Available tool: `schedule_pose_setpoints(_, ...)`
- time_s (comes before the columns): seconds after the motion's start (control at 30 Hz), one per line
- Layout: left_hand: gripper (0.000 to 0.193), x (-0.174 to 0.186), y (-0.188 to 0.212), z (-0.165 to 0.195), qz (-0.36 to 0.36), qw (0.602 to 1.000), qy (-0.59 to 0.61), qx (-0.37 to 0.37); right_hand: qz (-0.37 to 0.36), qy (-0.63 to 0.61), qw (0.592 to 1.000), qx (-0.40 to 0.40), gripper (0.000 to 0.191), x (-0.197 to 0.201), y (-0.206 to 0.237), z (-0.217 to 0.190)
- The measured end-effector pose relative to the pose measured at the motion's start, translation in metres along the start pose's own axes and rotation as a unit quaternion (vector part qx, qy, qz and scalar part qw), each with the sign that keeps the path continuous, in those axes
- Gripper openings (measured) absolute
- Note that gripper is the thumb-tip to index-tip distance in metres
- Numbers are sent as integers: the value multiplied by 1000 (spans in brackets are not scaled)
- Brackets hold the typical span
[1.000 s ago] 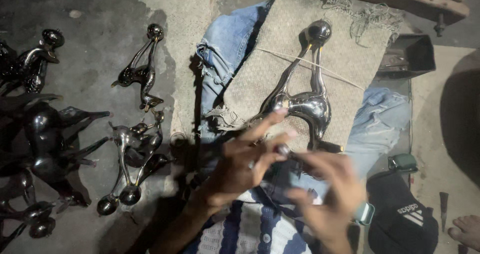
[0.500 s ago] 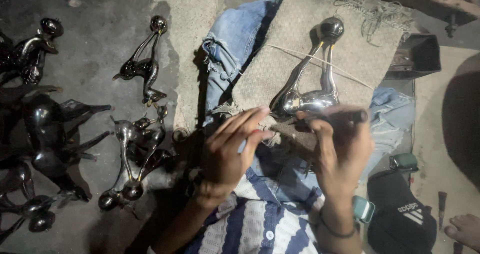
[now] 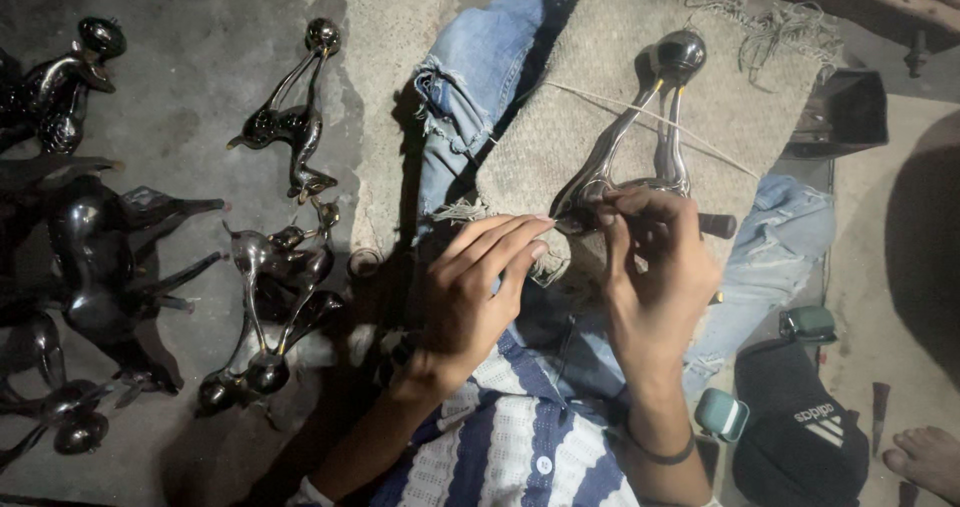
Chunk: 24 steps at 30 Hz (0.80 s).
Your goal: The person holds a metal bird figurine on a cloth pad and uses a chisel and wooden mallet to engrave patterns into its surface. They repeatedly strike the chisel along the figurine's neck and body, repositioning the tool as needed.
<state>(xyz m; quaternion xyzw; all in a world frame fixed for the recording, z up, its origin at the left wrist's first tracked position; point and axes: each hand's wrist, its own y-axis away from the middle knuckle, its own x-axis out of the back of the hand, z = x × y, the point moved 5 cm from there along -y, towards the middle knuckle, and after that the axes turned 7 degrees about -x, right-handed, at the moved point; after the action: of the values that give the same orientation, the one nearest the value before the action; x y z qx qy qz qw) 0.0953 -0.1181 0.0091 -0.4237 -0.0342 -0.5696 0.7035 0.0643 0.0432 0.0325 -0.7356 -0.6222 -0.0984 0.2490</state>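
Observation:
A shiny dark metal figurine (image 3: 640, 137) with two long necks meeting at a round head lies on a burlap cloth (image 3: 600, 87) over my lap. My right hand (image 3: 655, 267) grips a dark-handled tool (image 3: 715, 225) and presses its tip against the figurine's body. My left hand (image 3: 475, 287) has its fingers stretched out, the fingertips touching the figurine's lower left side beside the tool tip. A thin pale stick (image 3: 650, 122) lies across the figurine's necks.
Several similar dark metal figurines (image 3: 285, 127) lie on the concrete floor at left (image 3: 270, 307). A dark box (image 3: 840, 112) sits at upper right. A black cap (image 3: 805, 437) and small teal objects (image 3: 722, 414) lie at lower right, near another person's bare toes (image 3: 925, 457).
My hands have moved up onto the figurine's body. The right hand turned over and closed around the tool, and the left fingertips came to rest beside the tip.

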Motion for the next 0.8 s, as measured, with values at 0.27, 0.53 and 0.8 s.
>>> schedule_pose_setpoints(0.27,17,-2,1,-2,5,1000,1,-8,-17,79,991,103,24,-1,-2,-19)
schedule_pose_setpoints(0.53,17,-4,3,-5,-2,1000,-1,-10,-22,137,984,108,28,-2,-3,-18)
schedule_pose_setpoints(0.8,18,-5,4,-7,8,1000,2,-14,-66,129,983,114,42,1,-5,-20)
